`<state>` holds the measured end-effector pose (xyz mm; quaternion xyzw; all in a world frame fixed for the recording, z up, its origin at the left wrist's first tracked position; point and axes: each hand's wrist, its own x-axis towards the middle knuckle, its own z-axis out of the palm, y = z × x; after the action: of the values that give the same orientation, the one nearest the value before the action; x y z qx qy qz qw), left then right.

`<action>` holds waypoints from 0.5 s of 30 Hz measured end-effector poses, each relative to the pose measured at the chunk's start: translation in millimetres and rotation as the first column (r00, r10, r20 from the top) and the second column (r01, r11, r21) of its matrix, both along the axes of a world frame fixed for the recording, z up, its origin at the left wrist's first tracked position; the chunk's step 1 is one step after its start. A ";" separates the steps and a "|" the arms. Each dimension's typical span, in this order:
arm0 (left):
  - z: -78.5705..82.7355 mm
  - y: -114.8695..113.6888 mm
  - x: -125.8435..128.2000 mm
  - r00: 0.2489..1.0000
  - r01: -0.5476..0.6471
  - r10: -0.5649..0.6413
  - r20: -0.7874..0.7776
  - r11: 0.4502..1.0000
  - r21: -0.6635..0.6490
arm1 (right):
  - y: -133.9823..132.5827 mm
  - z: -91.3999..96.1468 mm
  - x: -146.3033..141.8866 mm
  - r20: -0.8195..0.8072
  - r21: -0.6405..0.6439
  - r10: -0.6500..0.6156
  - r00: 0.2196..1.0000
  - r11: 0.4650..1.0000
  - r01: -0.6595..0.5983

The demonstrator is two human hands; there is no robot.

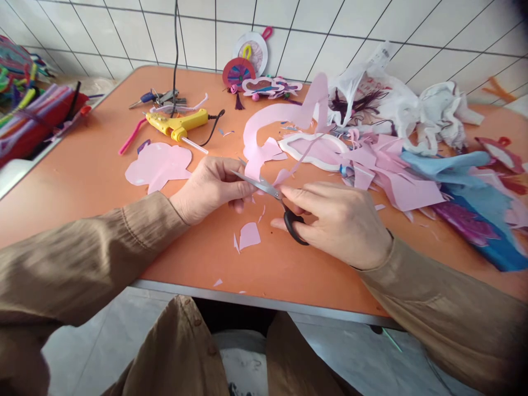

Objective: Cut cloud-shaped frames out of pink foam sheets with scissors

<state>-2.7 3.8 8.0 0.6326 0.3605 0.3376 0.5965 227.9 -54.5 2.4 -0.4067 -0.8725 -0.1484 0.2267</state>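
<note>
Now a thin, pale pink sheet with curved cut edges (256, 157) is being worked at mid-table, its lower end met by a pair of steel-bladed scissors with black handles (267, 188). The handles are held by the right hand (344, 220), its fingers curled in around the loops. The blades are pointed leftward and seen slightly parted, the tips brought right up to the left hand (216, 184). There, thumb and forefinger are closed narrowly on the sheet's lower edge; the exact pinch is partly covered by the blades.

Just below the scissors, a few small pink offcuts (249, 235) are spread on the orange tabletop (177, 264). Farther below, the surface is ended by a grey front edge strip (264, 302), and between the two, some open room is left for the wrists.

To the left of the scissors, a pink rounded cut-out (159, 165) is laid close by the left hand, and beyond it is set a yellow plastic glue gun (175, 125), its dark cord looped beside it.

To the right of the scissors, movement is hemmed in: a jagged heap of pink scraps (398, 170) is piled beyond the right hand, backed by a crumpled white plastic bag (437, 110). Above the scissors, a wavy white-rimmed pink shape (325, 165) is placed, partly overlapped by the sheet.
</note>
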 end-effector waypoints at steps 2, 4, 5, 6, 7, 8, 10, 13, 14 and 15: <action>-1.1 0.8 0.0 1.000 0.013 -0.012 0.028 1.000 -0.019 | 0.4 -0.2 0.9 0.003 -0.001 0.000 1.000 1.000 0.000; -1.8 1.4 -0.1 0.998 0.023 -0.021 0.055 0.999 -0.037 | 0.6 -0.6 1.4 0.003 0.001 0.001 1.000 1.000 -0.001; -1.9 1.6 -0.1 0.997 0.026 -0.023 0.069 0.999 -0.044 | 0.6 -0.7 1.5 0.000 0.003 0.002 1.000 1.000 -0.002; -2.0 1.7 -0.2 0.996 0.031 -0.027 0.081 0.998 -0.050 | 0.5 -0.9 1.6 -0.005 0.005 0.002 1.000 1.000 -0.002; -2.1 1.7 -0.2 0.995 0.035 -0.030 0.090 0.998 -0.056 | 0.3 -0.9 1.7 -0.009 0.002 0.004 1.000 1.000 -0.004; -2.1 1.8 -0.3 0.995 0.038 -0.032 0.096 0.997 -0.060 | 0.1 -0.9 1.9 -0.013 -0.001 0.005 1.000 1.000 -0.005; -2.3 2.0 -0.3 0.995 0.036 -0.029 0.099 0.997 -0.067 | -0.5 -0.7 2.1 -0.023 -0.002 0.003 1.000 1.000 -0.003; -2.9 2.3 -0.4 0.994 0.033 -0.026 0.101 0.997 -0.070 | -0.6 -0.1 2.0 -0.026 0.015 0.000 1.000 1.000 0.000; -3.1 2.4 -0.4 0.994 0.036 -0.028 0.106 0.997 -0.073 | -0.5 0.1 1.9 -0.024 0.022 0.003 1.000 1.000 -0.003; -3.3 2.4 -0.4 0.993 0.038 -0.029 0.114 0.996 -0.081 | -0.5 0.4 1.6 -0.022 0.023 0.007 1.000 1.000 -0.006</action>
<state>-3.1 6.2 4.8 0.5934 0.3293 0.3473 0.6471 229.5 -55.0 2.8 -0.4029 -0.8695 -0.1532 0.2414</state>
